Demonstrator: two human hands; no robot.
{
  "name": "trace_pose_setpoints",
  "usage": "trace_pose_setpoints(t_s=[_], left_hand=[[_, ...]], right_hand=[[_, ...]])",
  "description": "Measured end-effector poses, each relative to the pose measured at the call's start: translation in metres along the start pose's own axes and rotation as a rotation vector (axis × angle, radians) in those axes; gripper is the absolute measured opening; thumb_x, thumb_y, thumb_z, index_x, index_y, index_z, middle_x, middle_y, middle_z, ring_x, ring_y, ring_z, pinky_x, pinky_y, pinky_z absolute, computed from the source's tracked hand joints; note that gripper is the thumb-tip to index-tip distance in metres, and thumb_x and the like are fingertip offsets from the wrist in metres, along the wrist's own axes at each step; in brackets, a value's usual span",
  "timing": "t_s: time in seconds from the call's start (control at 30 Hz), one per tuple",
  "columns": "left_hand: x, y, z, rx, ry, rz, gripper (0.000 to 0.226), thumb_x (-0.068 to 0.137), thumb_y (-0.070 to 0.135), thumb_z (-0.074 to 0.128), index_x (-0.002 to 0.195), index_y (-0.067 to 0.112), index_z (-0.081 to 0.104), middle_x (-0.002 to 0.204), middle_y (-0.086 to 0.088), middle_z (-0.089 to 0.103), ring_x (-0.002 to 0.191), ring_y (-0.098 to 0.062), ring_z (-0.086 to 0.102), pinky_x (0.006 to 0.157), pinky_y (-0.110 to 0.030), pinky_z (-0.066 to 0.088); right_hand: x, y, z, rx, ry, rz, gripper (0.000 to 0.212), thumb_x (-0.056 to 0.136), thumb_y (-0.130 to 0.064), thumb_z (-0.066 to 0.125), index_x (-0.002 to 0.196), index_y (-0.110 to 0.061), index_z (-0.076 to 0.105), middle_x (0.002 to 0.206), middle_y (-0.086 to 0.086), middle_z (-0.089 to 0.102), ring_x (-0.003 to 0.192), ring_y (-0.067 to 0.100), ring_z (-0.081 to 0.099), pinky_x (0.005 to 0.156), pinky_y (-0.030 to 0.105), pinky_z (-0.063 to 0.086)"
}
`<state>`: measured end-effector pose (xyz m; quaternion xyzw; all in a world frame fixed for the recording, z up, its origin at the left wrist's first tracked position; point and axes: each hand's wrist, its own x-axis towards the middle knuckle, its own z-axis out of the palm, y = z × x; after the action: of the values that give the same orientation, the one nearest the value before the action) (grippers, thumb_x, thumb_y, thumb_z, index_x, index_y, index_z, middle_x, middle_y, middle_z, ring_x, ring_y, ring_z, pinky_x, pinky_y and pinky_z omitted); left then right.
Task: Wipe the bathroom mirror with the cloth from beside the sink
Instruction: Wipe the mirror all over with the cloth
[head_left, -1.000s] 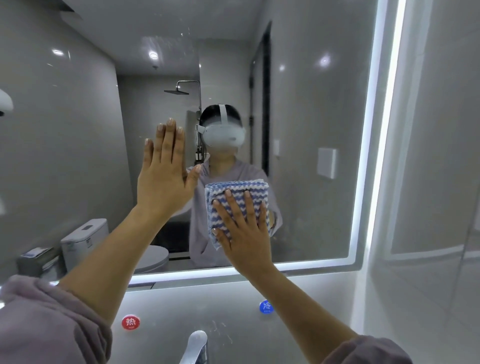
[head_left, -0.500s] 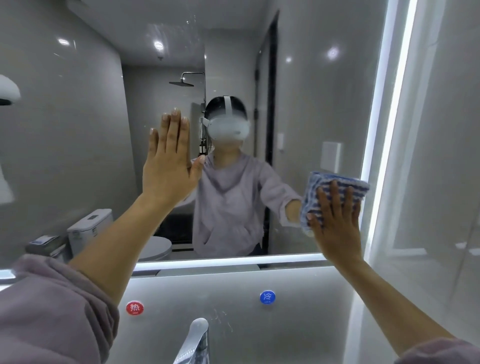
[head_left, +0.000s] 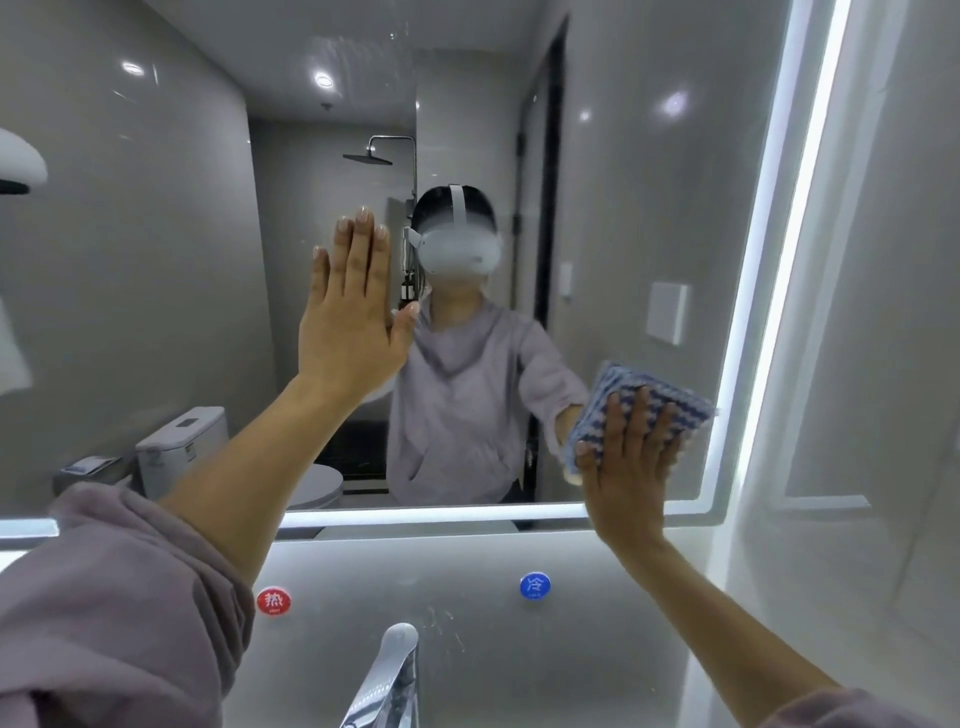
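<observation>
The bathroom mirror fills the wall ahead, with a lit strip along its bottom and right edges. My left hand lies flat on the glass near the middle, fingers straight and close together, holding nothing. A blue-and-white striped cloth is pressed against the mirror's lower right corner under my right hand, whose fingers are spread over it. Part of the cloth is hidden by the hand.
A chrome faucet rises at the bottom centre. On the grey wall panel below the mirror sit a red hot-water sticker and a blue cold-water sticker. A tiled side wall stands close on the right.
My right hand slid the cloth from the mirror's lower middle to its lower right corner, then slightly downward. My left hand stayed flat on the glass.
</observation>
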<state>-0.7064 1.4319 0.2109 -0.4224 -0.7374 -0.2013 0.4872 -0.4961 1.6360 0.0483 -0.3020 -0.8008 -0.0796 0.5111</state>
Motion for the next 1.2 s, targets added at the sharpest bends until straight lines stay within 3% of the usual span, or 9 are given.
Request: trace_pose_setpoints(t_s=[0.17, 0.3, 0.37, 0.47, 0.57, 0.77, 0.87, 1.07, 1.2], left_hand=[[0.000, 0.000, -0.001, -0.015, 0.000, -0.003, 0.075, 0.098, 0.042, 0.035, 0.150, 0.004, -0.004, 0.159, -0.014, -0.008, 0.147, -0.028, -0.009, 0.120, -0.041, -0.005], [0.001, -0.001, 0.000, -0.002, 0.001, 0.001, 0.076, 0.097, 0.044, 0.033, 0.149, 0.006, -0.007, 0.159, -0.013, -0.011, 0.147, -0.026, -0.011, 0.120, -0.040, -0.006], [0.000, -0.002, 0.002, 0.009, 0.005, 0.001, 0.076, 0.097, 0.045, 0.032, 0.149, 0.007, -0.008, 0.159, -0.012, -0.012, 0.147, -0.025, -0.012, 0.120, -0.039, -0.007], [0.000, -0.003, 0.004, 0.013, 0.009, 0.007, 0.076, 0.097, 0.046, 0.030, 0.150, 0.007, -0.008, 0.159, -0.012, -0.011, 0.147, -0.025, -0.012, 0.120, -0.040, -0.006], [0.000, -0.004, 0.006, 0.012, 0.011, 0.014, 0.076, 0.097, 0.047, 0.029, 0.150, 0.006, -0.006, 0.159, -0.013, -0.009, 0.147, -0.026, -0.010, 0.121, -0.042, -0.003], [-0.001, -0.005, 0.003, 0.017, 0.000, 0.024, 0.074, 0.097, 0.049, 0.025, 0.150, 0.005, -0.004, 0.160, -0.014, -0.007, 0.147, -0.027, -0.008, 0.121, -0.043, -0.002], [0.000, -0.004, 0.002, 0.011, 0.000, 0.024, 0.075, 0.098, 0.046, 0.029, 0.150, 0.004, -0.004, 0.160, -0.015, -0.006, 0.147, -0.028, -0.007, 0.121, -0.043, -0.001], [0.000, -0.003, 0.004, -0.008, 0.009, 0.022, 0.076, 0.094, 0.050, 0.022, 0.150, 0.004, -0.003, 0.159, -0.016, -0.004, 0.147, -0.030, -0.005, 0.120, -0.044, -0.002], [0.001, -0.003, 0.004, -0.017, 0.015, 0.023, 0.076, 0.095, 0.050, 0.022, 0.150, 0.003, -0.002, 0.159, -0.017, -0.003, 0.147, -0.031, -0.004, 0.120, -0.044, -0.002]], right_hand=[[-0.021, -0.077, 0.030, 0.001, -0.003, -0.126, 0.063, 0.101, -0.047, 0.010, 0.152, -0.015, -0.010, 0.159, 0.009, -0.016, 0.145, 0.035, -0.016, 0.116, 0.057, 0.001], [-0.034, -0.129, 0.047, -0.066, -0.014, -0.198, 0.063, 0.098, -0.045, 0.029, 0.152, -0.014, 0.016, 0.157, 0.013, 0.019, 0.147, 0.036, -0.009, 0.116, 0.055, 0.004], [-0.039, -0.145, 0.052, -0.104, -0.023, -0.203, 0.063, 0.093, -0.045, 0.038, 0.149, -0.017, 0.025, 0.154, 0.012, 0.025, 0.147, 0.036, -0.005, 0.118, 0.053, -0.002], [-0.041, -0.156, 0.053, -0.120, -0.052, -0.190, 0.069, 0.092, -0.049, 0.041, 0.150, -0.020, 0.021, 0.154, 0.008, 0.020, 0.146, 0.035, 0.006, 0.118, 0.050, -0.003], [-0.040, -0.152, 0.052, -0.079, -0.016, -0.203, 0.068, 0.095, -0.048, 0.034, 0.153, -0.021, 0.010, 0.154, 0.005, 0.020, 0.148, 0.030, -0.006, 0.118, 0.047, 0.001], [-0.037, -0.125, 0.049, -0.075, -0.027, -0.315, 0.059, 0.097, -0.048, 0.038, 0.149, -0.024, 0.023, 0.158, 0.003, 0.016, 0.148, 0.029, 0.001, 0.120, 0.049, 0.003], [-0.031, -0.090, 0.042, -0.068, -0.003, -0.316, 0.060, 0.097, -0.049, 0.036, 0.150, -0.024, 0.022, 0.159, 0.003, 0.013, 0.147, 0.032, 0.007, 0.117, 0.055, 0.013], [-0.020, 0.003, 0.015, -0.100, -0.007, -0.274, 0.068, 0.097, -0.050, 0.027, 0.152, -0.034, -0.009, 0.160, -0.008, -0.016, 0.147, 0.025, -0.013, 0.116, 0.055, 0.007], [-0.017, 0.059, -0.005, -0.142, -0.047, -0.252, 0.064, 0.100, -0.045, 0.021, 0.151, -0.027, -0.013, 0.159, -0.004, -0.021, 0.146, 0.029, -0.017, 0.116, 0.057, 0.005]])
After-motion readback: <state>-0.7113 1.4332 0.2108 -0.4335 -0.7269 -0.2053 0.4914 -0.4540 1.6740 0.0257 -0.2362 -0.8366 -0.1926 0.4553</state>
